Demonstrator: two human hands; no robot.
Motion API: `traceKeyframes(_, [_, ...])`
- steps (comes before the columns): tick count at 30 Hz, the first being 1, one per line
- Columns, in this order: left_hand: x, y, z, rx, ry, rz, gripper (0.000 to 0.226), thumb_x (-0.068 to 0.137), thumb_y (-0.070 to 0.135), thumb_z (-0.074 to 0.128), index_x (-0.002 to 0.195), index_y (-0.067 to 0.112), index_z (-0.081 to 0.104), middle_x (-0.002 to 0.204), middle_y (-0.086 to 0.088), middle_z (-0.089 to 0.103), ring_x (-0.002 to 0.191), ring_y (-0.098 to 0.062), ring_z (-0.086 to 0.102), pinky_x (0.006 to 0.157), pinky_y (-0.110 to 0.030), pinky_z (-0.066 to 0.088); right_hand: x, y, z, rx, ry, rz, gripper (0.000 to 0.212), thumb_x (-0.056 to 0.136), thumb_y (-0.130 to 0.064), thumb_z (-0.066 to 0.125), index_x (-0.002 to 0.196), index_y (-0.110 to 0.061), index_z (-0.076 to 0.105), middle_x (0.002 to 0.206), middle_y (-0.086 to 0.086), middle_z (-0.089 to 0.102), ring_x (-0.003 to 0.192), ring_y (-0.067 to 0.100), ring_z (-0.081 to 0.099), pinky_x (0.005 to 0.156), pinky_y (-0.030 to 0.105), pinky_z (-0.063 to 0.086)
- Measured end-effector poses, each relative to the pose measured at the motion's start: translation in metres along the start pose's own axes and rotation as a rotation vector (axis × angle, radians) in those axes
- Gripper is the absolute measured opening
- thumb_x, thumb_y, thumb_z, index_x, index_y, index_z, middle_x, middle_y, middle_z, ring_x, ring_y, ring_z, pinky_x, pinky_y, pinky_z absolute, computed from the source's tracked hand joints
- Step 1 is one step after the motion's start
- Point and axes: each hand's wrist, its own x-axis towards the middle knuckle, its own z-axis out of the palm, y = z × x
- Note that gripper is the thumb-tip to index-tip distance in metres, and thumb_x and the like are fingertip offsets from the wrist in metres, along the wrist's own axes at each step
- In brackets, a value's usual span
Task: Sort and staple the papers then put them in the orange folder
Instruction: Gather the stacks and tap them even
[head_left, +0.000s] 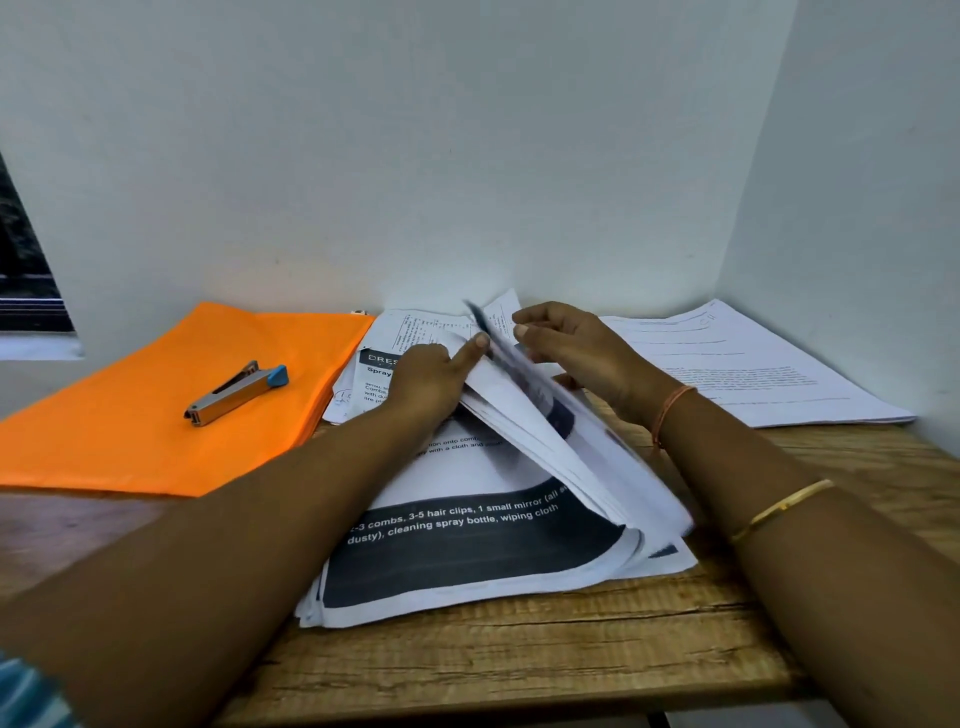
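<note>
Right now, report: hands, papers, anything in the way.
Left hand on paper stack, right hand at lifted pages, grips unclear. Stapler lies on orange folder, in the way.

Left hand, right hand fan the paper stack — stapler on orange folder.
</note>
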Motion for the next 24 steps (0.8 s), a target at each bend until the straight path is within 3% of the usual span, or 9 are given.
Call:
traceKeyframes(4, [0.002,-0.002,0.002,0.1,-0.002,0.017,0.049,0.097,0.043,0.042,0.06,0.013,0.03,0.063,-0.003,0.036,0.057,-0.013,0.032,0.051,-0.028,0.021,0.003,0.001,-0.003,-0.118,0.085,0.072,0.036,0.093,-0.037,0.054,0.122,-0.015,0.056,0.118,0.001,0.062,0.105,0.016,0.059,0.08,0.025,0.045])
traceKeyframes(6, [0.003,-0.005,0.003,0.123,-0.007,0.015,0.044,0.096,0.04,0.045,0.063,0.013,0.032,0.069,-0.003,0.04,0.065,-0.016,0.038,0.052,-0.027,0.023,0.003,0.003,-0.006,-0.138,0.088,0.118,0.025,0.093,-0.025,0.053,0.108,-0.006,0.06,0.103,0.002,0.063,0.088,0.016,0.058,0.071,0.025,0.044])
traceKeyframes(9, [0.006,-0.008,0.005,0.067,0.017,-0.017,0.031,0.09,0.035,0.058,0.09,0.006,0.049,0.103,-0.012,0.053,0.095,-0.027,0.052,0.069,-0.028,0.037,0.002,0.006,-0.009,-0.146,0.109,0.16,0.009,0.088,-0.008,0.048,0.087,-0.014,0.054,0.087,0.006,0.05,0.077,0.017,0.045,0.065,0.027,0.037])
traceKeyframes(12, [0.008,-0.01,0.004,-0.136,0.026,-0.113,0.065,0.077,0.025,0.076,0.127,0.008,0.038,0.128,-0.011,0.047,0.117,-0.029,0.049,0.097,-0.038,0.044,-0.001,0.006,-0.013,-0.097,0.12,0.187,0.023,0.088,-0.003,0.044,0.069,-0.012,0.051,0.074,0.005,0.058,0.067,0.018,0.05,0.064,0.024,0.041])
traceKeyframes(16, [0.007,-0.012,0.001,-0.373,0.034,-0.139,0.098,0.068,0.007,0.082,0.139,0.025,0.019,0.133,-0.007,0.043,0.121,-0.026,0.044,0.104,-0.043,0.04,-0.007,0.002,-0.016,0.023,0.051,0.25,0.032,0.091,-0.003,0.045,0.064,-0.016,0.055,0.052,-0.003,0.057,0.047,0.009,0.05,0.043,0.017,0.04])
traceKeyframes(18, [0.006,-0.013,0.0,-0.422,-0.004,-0.142,0.079,0.069,0.003,0.08,0.131,0.025,0.037,0.125,-0.006,0.05,0.113,-0.024,0.05,0.1,-0.04,0.044,-0.005,0.002,-0.017,0.097,0.055,0.287,0.03,0.092,-0.003,0.047,0.065,-0.014,0.053,0.053,-0.001,0.054,0.045,0.01,0.048,0.044,0.021,0.039])
traceKeyframes(20, [0.005,-0.012,0.0,-0.413,-0.088,-0.157,0.034,0.074,0.002,0.075,0.101,0.019,0.062,0.111,-0.009,0.061,0.103,-0.026,0.059,0.095,-0.037,0.049,-0.003,0.002,-0.018,0.163,0.038,0.314,0.029,0.093,-0.004,0.049,0.066,-0.014,0.053,0.046,-0.003,0.054,0.042,0.01,0.048,0.044,0.021,0.039])
traceKeyframes(22, [0.002,-0.01,0.001,-0.368,-0.148,-0.143,0.012,0.08,0.004,0.071,0.083,0.014,0.068,0.097,-0.011,0.067,0.094,-0.024,0.063,0.093,-0.035,0.051,-0.002,0.004,-0.018,0.233,0.002,0.335,0.026,0.093,-0.008,0.051,0.069,-0.014,0.055,0.044,-0.005,0.055,0.042,0.01,0.05,0.044,0.02,0.042])
traceKeyframes(24, [0.001,-0.009,0.002,-0.318,-0.151,-0.117,0.005,0.083,0.007,0.069,0.087,0.01,0.07,0.094,-0.01,0.068,0.092,-0.021,0.063,0.094,-0.032,0.05,-0.001,0.004,-0.015,0.265,-0.025,0.354,0.023,0.094,-0.011,0.051,0.072,-0.014,0.056,0.048,-0.004,0.056,0.041,0.009,0.051,0.041,0.017,0.042])
